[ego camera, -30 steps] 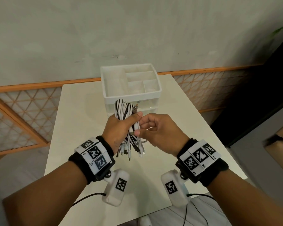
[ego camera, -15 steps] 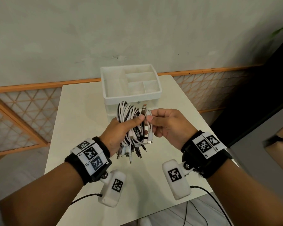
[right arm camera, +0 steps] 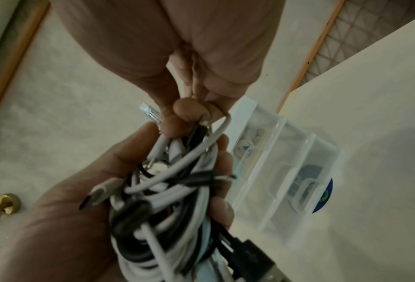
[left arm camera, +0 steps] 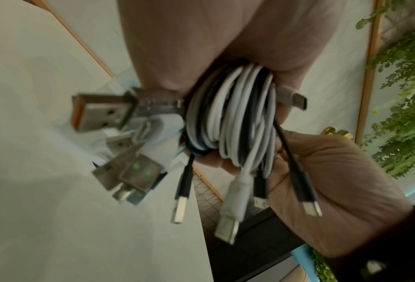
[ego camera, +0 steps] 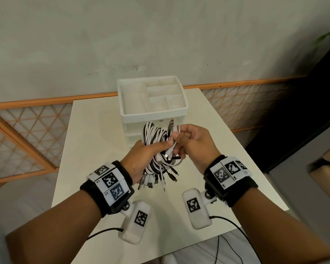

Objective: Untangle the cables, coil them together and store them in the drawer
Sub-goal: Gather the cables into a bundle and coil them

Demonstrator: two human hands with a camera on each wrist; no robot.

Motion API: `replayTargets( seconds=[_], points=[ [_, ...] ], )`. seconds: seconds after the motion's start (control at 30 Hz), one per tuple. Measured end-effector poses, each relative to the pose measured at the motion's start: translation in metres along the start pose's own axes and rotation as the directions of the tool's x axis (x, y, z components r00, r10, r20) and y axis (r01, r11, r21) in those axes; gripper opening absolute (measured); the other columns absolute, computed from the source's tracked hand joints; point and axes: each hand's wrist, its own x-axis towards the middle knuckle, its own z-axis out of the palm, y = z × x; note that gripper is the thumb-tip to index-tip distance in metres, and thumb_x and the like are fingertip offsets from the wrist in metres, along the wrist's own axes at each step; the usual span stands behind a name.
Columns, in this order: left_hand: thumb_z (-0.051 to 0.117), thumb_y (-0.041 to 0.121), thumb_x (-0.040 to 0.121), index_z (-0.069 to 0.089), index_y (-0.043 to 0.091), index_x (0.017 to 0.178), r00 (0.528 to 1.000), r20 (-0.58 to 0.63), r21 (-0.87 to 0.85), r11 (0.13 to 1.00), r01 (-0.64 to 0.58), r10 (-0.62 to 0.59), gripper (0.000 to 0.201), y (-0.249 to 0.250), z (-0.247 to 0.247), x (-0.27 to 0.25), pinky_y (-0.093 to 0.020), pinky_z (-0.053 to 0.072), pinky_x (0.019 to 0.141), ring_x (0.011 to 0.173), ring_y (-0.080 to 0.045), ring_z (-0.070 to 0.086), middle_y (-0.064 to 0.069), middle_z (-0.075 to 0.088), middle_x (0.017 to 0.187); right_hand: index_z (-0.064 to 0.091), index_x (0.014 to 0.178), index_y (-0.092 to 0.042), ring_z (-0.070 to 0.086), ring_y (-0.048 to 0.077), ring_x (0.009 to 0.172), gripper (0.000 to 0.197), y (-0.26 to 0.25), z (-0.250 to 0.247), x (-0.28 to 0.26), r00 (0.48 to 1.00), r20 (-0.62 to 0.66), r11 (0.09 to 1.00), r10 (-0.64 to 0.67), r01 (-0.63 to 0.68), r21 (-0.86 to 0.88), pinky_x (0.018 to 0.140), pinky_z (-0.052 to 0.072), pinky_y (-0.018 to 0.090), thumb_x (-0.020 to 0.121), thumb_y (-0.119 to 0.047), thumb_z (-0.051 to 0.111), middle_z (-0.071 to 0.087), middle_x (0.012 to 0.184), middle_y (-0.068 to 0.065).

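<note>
Hidden, cropped and blurred parts

The left hand's fingers [ego camera: 176, 150] hide behind the bundle of black and white coiled cables [ego camera: 156, 147]; the white plastic organiser's drawer fronts [ego camera: 133, 134] sit partly behind it, and the near metal USB plugs [left arm camera: 100, 112] blur in the left wrist view.

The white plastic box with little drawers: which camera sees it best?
The head view: the whole white plastic drawer box stands on the pale table, its open top compartments visible. The right wrist view shows only its clear drawer fronts, dim. The left wrist view barely shows it.
</note>
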Motion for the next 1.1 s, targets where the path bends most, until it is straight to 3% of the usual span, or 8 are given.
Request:
replayTargets(
  seconds=[0.13, 0.23, 0.37, 0.53, 0.63, 0.73, 0.93, 1.1],
  points=[
    [0.065, 0.007, 0.088, 0.07, -0.006, 0.104, 0.999, -0.026, 0.02, 0.999, 0.025, -0.024, 0.021, -0.001, 0.001, -0.003, -0.054, 0.051, 0.096, 0.094, -0.037, 0.069, -0.027, 0.071, 0.102, 0.059, 0.097, -0.001, 0.058, 0.014, 0.046, 0.006, 0.006, 0.0, 0.001, 0.999, -0.029, 1.0, 0.017, -0.017, 0.021, 0.039, 0.04, 0.023, 0.097, -0.001, 0.054, 0.07, 0.073, 0.003],
    [0.068, 0.013, 0.088, 0.072, 0.002, 0.107, 1.0, -0.003, 0.033, 0.999, -0.007, 0.007, 0.023, 0.003, 0.005, -0.005, -0.049, 0.054, 0.096, 0.102, -0.037, 0.07, -0.027, 0.071, 0.109, 0.056, 0.104, 0.006, 0.059, 0.014, 0.044, 0.011, 0.007, 0.002, -0.002, 0.996, -0.087, 1.0, -0.002, 0.003, 0.008, 0.039, 0.041, 0.022, 0.097, -0.002, 0.055, 0.068, 0.068, 0.007],
    [0.068, 0.025, 0.09, 0.072, 0.011, 0.094, 0.997, -0.029, 0.046, 0.997, -0.065, 0.066, 0.015, 0.007, 0.012, -0.003, -0.033, 0.056, 0.072, 0.076, -0.024, 0.069, -0.01, 0.07, 0.08, 0.054, 0.106, 0.003, 0.063, 0.02, 0.049, 0.014, 0.003, 0.006, -0.012, 0.993, -0.107, 0.998, -0.056, 0.057, 0.008, 0.047, 0.051, 0.028, 0.093, 0.001, 0.06, 0.067, 0.065, 0.011],
    [0.071, 0.02, 0.089, 0.071, 0.003, 0.109, 0.984, -0.169, -0.031, 0.998, -0.056, 0.05, 0.026, 0.004, 0.014, 0.001, -0.034, 0.058, 0.071, 0.082, -0.028, 0.073, -0.015, 0.076, 0.095, 0.056, 0.097, 0.002, 0.069, 0.026, 0.058, 0.011, -0.002, 0.01, -0.018, 0.996, -0.026, 0.996, -0.089, 0.089, -0.005, 0.058, 0.058, 0.033, 0.09, 0.004, 0.064, 0.07, 0.074, 0.021],
    [0.074, 0.026, 0.085, 0.068, -0.002, 0.103, 0.99, -0.12, 0.029, 0.997, -0.075, 0.078, 0.033, 0.004, 0.011, -0.002, -0.035, 0.055, 0.067, 0.074, -0.028, 0.064, -0.025, 0.066, 0.083, 0.06, 0.08, -0.005, 0.067, 0.023, 0.055, 0.017, 0.0, 0.006, -0.016, 0.998, 0.058, 0.997, -0.031, 0.035, -0.065, 0.059, 0.059, 0.036, 0.086, 0.011, 0.064, 0.069, 0.063, 0.01],
    [0.074, 0.023, 0.086, 0.065, -0.006, 0.098, 0.992, -0.058, 0.119, 0.987, -0.105, 0.112, 0.033, 0.004, 0.011, -0.004, -0.034, 0.053, 0.061, 0.064, -0.028, 0.062, -0.018, 0.066, 0.074, 0.062, 0.063, -0.011, 0.064, 0.023, 0.052, 0.029, 0.002, 0.005, -0.015, 0.997, 0.077, 0.979, -0.021, 0.036, -0.2, 0.06, 0.056, 0.039, 0.081, 0.012, 0.061, 0.064, 0.055, 0.005],
    [0.071, 0.014, 0.088, 0.067, 0.001, 0.081, 0.989, -0.113, 0.116, 0.99, -0.084, 0.097, 0.015, 0.004, 0.009, -0.01, -0.036, 0.052, 0.059, 0.06, -0.03, 0.06, -0.02, 0.062, 0.068, 0.065, 0.079, -0.003, 0.066, 0.021, 0.062, 0.023, -0.005, 0.004, -0.023, 0.967, 0.255, 0.969, -0.003, 0.066, -0.237, 0.069, 0.058, 0.036, 0.092, 0.011, 0.053, 0.066, 0.07, 0.011],
    [0.059, -0.001, 0.087, 0.061, 0.003, 0.066, 0.979, -0.183, 0.076, 0.994, -0.075, 0.088, 0.021, 0.005, 0.011, -0.01, -0.034, 0.051, 0.06, 0.054, -0.026, 0.058, -0.017, 0.057, 0.059, 0.073, 0.085, 0.001, 0.065, 0.021, 0.051, 0.008, -0.004, 0.011, -0.025, 0.998, 0.061, 0.993, -0.026, 0.033, -0.111, 0.052, 0.054, 0.028, 0.082, 0.008, 0.069, 0.07, 0.064, 0.015]
  ],
)
